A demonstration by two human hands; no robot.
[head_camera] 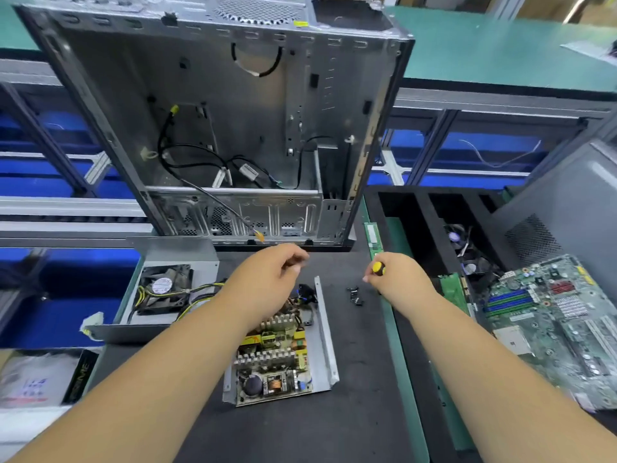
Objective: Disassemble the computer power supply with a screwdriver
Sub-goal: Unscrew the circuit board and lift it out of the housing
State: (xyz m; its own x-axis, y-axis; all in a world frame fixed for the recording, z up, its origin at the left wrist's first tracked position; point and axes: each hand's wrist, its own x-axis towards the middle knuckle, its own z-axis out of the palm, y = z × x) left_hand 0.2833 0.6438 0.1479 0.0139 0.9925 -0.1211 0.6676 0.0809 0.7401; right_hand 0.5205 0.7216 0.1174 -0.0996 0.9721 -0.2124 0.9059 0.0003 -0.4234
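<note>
The power supply's open base [325,332] lies on the black mat, its circuit board [273,355] exposed with heat sinks and coils. Its metal cover [173,252] with the fan [163,289] sits to the left, joined by yellow and black wires. My right hand [397,279] grips a screwdriver with a yellow and black handle [379,268], above and right of the base. My left hand [270,275] hovers over the board's far end with fingers curled toward the thumb; whether it pinches something is unclear. Several black screws [354,295] lie between the hands.
An empty computer case [213,121] stands upright behind the mat. A motherboard [551,322] rests at the right beside a black divided tray [434,228] holding parts. Green memory sticks [452,289] lie on the mat's right edge. Bags [33,379] lie at the lower left.
</note>
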